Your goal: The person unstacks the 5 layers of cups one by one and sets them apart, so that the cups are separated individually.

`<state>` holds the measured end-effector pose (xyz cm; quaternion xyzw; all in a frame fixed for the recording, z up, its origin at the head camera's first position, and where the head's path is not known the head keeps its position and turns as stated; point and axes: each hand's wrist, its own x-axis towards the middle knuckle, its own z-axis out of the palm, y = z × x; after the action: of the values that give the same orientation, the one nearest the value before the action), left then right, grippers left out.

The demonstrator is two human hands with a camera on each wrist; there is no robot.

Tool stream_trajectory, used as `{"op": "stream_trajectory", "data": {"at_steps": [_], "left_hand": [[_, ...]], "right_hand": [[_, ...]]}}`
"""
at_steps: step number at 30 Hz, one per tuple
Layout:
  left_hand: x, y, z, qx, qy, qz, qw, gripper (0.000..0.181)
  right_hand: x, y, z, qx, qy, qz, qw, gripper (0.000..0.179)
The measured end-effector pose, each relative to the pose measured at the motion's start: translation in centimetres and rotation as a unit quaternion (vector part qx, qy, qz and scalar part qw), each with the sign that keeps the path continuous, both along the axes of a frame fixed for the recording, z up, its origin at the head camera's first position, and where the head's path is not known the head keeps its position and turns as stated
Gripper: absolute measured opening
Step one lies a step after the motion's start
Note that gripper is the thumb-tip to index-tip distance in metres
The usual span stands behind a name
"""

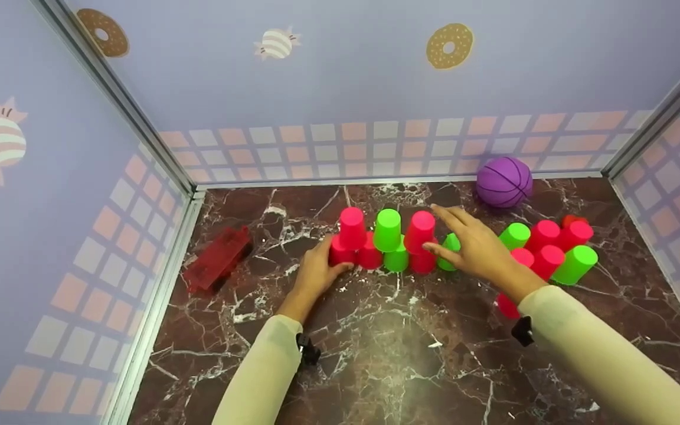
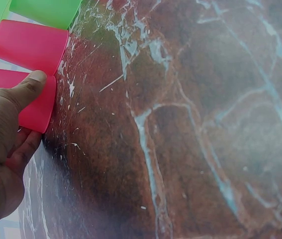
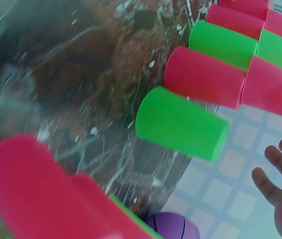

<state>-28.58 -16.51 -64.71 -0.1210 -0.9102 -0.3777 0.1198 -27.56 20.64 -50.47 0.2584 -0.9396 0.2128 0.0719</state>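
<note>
Upside-down plastic cups stand in a row in the head view, with three more on top: a red cup point(image 1: 352, 229), a green cup point(image 1: 387, 230) and another red cup point(image 1: 419, 232). My left hand point(image 1: 314, 268) holds the leftmost bottom red cup point(image 2: 34, 102), thumb on its front and fingers round its far side. Over the row's right end is my right hand point(image 1: 474, 245), fingers spread and holding nothing, beside the right upper red cup. Below that hand, the end green cup point(image 3: 180, 123) has no cup on top of it.
More red and green cups point(image 1: 576, 265) stand grouped at right, one red cup point(image 1: 506, 305) partly behind the right forearm. A purple ball point(image 1: 504, 182) sits by the back wall. At left lies a red see-through block point(image 1: 219, 260) on the marbled table point(image 1: 375, 360). Patterned walls enclose it.
</note>
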Motion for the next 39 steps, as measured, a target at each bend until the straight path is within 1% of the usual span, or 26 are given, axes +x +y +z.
{"op": "stream_trajectory", "data": {"at_steps": [1,3,4,6,9,10,11,14,17,19,21,22,26,29,32,35,37,39], "left_hand": [[-0.2,0.0,-0.4,-0.004,0.003,0.003,1.0,0.071],[-0.2,0.0,-0.3,-0.001,-0.001,0.003,1.0,0.071],[0.1,0.1,0.2,-0.003,-0.001,0.001,1.0,0.07],[0.6,0.3,1.4,-0.007,-0.013,-0.001,0.9999,0.067],[1.2,0.6,2.8,-0.004,-0.024,-0.007,0.9997,0.065],[1.2,0.6,2.8,-0.006,-0.022,-0.006,0.9997,0.064],[0.8,0.4,2.0,-0.003,-0.014,-0.008,0.9999,0.066],[0.0,0.1,0.1,0.002,0.015,-0.007,0.9999,0.067],[-0.7,-0.4,-1.6,0.003,0.031,-0.006,0.9995,0.07],[-0.5,-0.3,-1.3,0.01,0.017,-0.002,0.9998,0.07],[-0.2,-0.2,-0.6,0.01,0.016,-0.006,0.9998,0.069],[0.0,-0.1,-0.1,0.011,0.01,-0.006,0.9999,0.068],[1.2,0.6,2.7,-0.001,-0.006,-0.004,1.0,0.064],[1.5,0.9,3.6,-0.017,-0.02,0.008,0.9996,0.063],[1.6,1.0,3.8,-0.021,-0.028,0.011,0.9993,0.062],[1.5,0.9,3.6,-0.018,-0.032,0.008,0.9993,0.063],[1.4,0.8,3.3,-0.009,-0.029,0.002,0.9995,0.065],[1.0,0.5,2.4,0.0,-0.021,-0.002,0.9998,0.067]], "right_hand": [[-0.1,-0.4,0.0,-0.003,-0.004,0.002,1.0,0.086],[-0.3,-1.0,-0.1,-0.007,-0.007,0.004,0.9999,0.086],[-0.4,-1.2,-0.1,-0.01,-0.008,0.005,0.9999,0.085],[-0.5,-1.7,-0.2,-0.014,-0.007,0.005,0.9999,0.084],[-0.6,-2.1,-0.4,-0.02,-0.001,0.007,0.9998,0.08],[-0.7,-2.3,-0.5,-0.023,0.002,0.007,0.9997,0.079],[-0.7,-2.4,-0.6,-0.025,0.004,0.007,0.9996,0.078],[-0.8,-2.6,-0.9,-0.036,0.013,0.008,0.9993,0.076],[-0.8,-2.8,-1.0,-0.046,0.017,0.01,0.9988,0.075],[-0.8,-2.8,-1.0,-0.05,0.019,0.011,0.9985,0.075],[-0.8,-2.7,-0.8,-0.054,0.017,0.012,0.9983,0.074],[-0.7,-2.6,-0.6,-0.056,0.015,0.012,0.9983,0.074],[-0.5,-2.2,0.0,-0.062,-0.001,0.007,0.998,0.074],[-0.2,-1.6,0.5,-0.062,-0.011,-0.001,0.998,0.074],[0.0,-0.8,0.7,-0.063,-0.021,-0.012,0.9977,0.075],[0.3,0.0,0.8,-0.062,-0.021,-0.018,0.9977,0.074],[0.4,0.6,0.8,-0.061,-0.006,-0.015,0.998,0.073],[0.5,1.1,0.8,-0.06,0.015,-0.007,0.9981,0.072]]}}
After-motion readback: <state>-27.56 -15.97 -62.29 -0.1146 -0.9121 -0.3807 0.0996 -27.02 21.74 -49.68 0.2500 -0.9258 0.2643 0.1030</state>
